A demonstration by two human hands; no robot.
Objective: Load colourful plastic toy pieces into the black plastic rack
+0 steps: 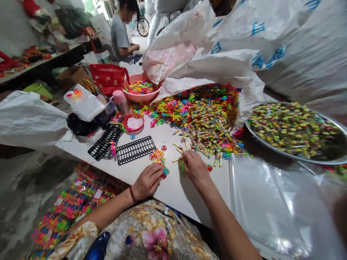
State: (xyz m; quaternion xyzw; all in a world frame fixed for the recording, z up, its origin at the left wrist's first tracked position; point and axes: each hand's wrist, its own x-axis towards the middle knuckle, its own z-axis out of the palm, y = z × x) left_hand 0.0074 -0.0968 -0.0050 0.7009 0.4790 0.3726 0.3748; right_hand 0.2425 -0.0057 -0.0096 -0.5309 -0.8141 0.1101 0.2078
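My left hand [148, 181], with a red bead bracelet at the wrist, curls its fingers over a cluster of small bright plastic pieces [157, 156] on the white tabletop. To its right, my right hand [195, 168] is closed at the fingertips around small thin tubes [177, 159] that fan out from them; a green piece shows blurred beneath. A black plastic grid tray [136, 150] lies flat beyond my left hand. Behind my right hand spreads a large heap of tubes with coloured filling [208, 126], mixed at the left with colourful plastic pieces [173, 108] spilling from a white sack.
At right stand a metal basin [287, 159] of small pieces and a stack of clear plastic bags [260, 195]. A red basket [133, 124], pink-lidded bottle [121, 103], pink bowl [142, 96] and more black grids [105, 142] sit left. A person [121, 36] works beyond.
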